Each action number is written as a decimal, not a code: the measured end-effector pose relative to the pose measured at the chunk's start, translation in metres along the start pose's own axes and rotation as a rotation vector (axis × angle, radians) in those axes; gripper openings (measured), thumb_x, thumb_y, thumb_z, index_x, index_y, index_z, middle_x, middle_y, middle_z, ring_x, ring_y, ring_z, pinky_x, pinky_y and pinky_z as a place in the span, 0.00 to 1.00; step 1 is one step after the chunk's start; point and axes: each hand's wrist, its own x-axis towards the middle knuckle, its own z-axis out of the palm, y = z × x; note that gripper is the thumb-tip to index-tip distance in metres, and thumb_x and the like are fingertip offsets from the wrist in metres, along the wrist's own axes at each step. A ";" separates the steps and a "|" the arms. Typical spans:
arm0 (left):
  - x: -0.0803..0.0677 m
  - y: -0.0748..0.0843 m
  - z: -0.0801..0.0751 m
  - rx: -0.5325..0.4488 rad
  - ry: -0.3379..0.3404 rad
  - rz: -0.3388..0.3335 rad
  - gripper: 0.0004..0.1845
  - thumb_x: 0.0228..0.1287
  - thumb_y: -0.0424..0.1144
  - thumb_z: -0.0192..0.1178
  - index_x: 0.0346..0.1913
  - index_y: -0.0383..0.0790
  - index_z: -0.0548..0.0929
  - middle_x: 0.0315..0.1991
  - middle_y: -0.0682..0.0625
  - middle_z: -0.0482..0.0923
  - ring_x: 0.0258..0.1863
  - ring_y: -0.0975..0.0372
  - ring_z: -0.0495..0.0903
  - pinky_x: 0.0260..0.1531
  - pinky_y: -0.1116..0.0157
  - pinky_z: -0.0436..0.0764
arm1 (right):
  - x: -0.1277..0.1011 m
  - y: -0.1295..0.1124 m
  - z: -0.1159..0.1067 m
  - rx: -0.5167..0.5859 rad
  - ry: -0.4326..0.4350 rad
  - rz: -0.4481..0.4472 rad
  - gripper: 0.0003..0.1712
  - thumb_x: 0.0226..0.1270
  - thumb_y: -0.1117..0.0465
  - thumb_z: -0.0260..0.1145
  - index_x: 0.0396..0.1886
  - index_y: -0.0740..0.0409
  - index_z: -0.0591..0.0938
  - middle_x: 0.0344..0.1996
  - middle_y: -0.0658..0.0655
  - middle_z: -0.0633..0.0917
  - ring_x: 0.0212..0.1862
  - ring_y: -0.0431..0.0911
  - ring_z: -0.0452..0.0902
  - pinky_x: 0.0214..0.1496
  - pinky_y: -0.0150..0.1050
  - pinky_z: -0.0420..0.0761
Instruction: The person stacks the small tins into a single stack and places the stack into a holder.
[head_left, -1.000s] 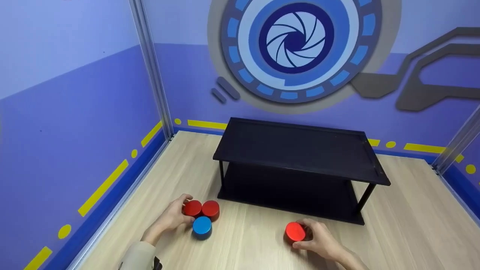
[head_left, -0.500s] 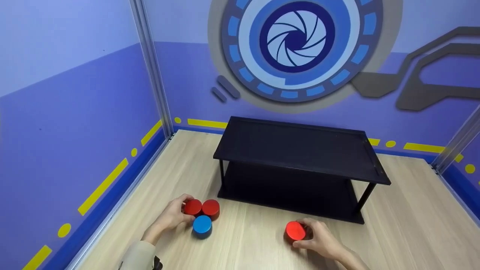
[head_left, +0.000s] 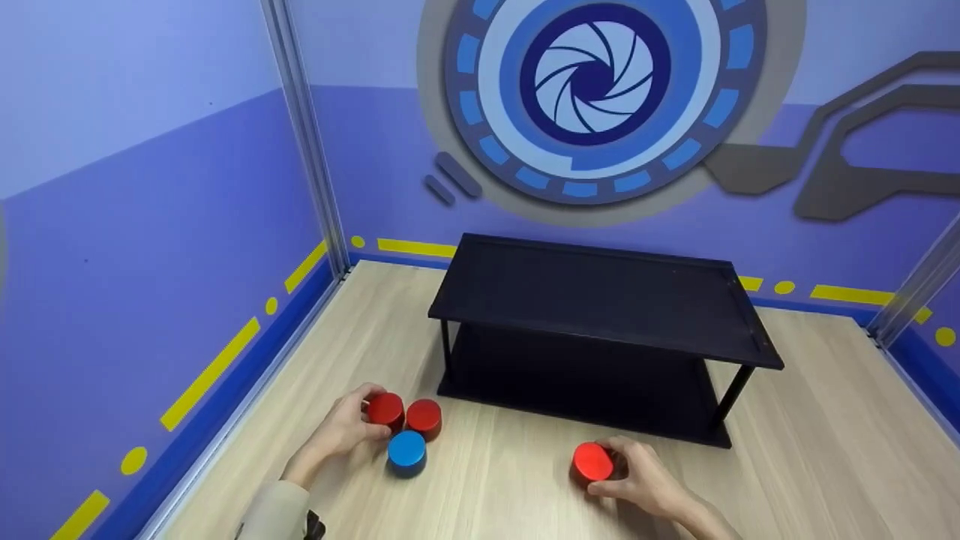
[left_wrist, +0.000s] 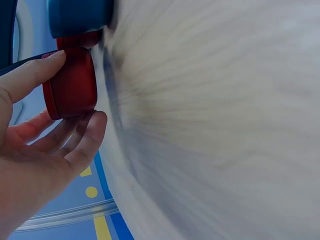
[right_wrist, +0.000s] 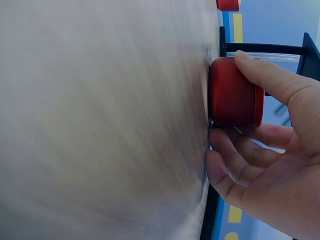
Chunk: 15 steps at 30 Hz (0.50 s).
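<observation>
My left hand (head_left: 346, 426) pinches a small red round tin (head_left: 385, 410) between thumb and fingers, at the left of the table. Close beside it stand a second red tin (head_left: 424, 418) and a blue tin (head_left: 406, 451). In the left wrist view, the thumb lies on one side of the held red tin (left_wrist: 75, 85) and the fingers are on the other. To the right, my right hand (head_left: 641, 476) holds another red tin (head_left: 592, 463) on the table. In the right wrist view, that red tin (right_wrist: 234, 92) sits between thumb and curled fingers, its lid seam visible.
A black two-level shelf (head_left: 592, 296) stands behind the tins, its lower board (head_left: 570, 382) near the table surface. Thin posts (head_left: 733, 394) hold up its top. Printed walls (head_left: 165, 247) enclose the wooden table (head_left: 495, 487) at the left and back.
The red tin in my left hand has shifted slightly up and away from the neighbouring red tin, the left hand moving with it. The right hand and its tin stay put.
</observation>
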 end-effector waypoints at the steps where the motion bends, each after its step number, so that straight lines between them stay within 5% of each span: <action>1: 0.000 0.001 -0.001 -0.006 0.000 0.003 0.31 0.45 0.24 0.71 0.56 0.31 0.74 0.51 0.38 0.79 0.43 0.52 0.79 0.49 0.54 0.80 | 0.000 0.000 0.000 0.000 -0.001 -0.001 0.33 0.45 0.52 0.79 0.47 0.68 0.81 0.39 0.55 0.85 0.34 0.31 0.72 0.34 0.28 0.73; 15: 0.001 0.017 -0.005 -0.042 0.033 0.008 0.30 0.48 0.27 0.71 0.57 0.36 0.74 0.53 0.42 0.78 0.42 0.55 0.77 0.42 0.63 0.80 | 0.001 0.000 0.000 -0.004 -0.007 0.013 0.35 0.44 0.52 0.79 0.49 0.70 0.80 0.40 0.56 0.84 0.35 0.31 0.72 0.34 0.28 0.74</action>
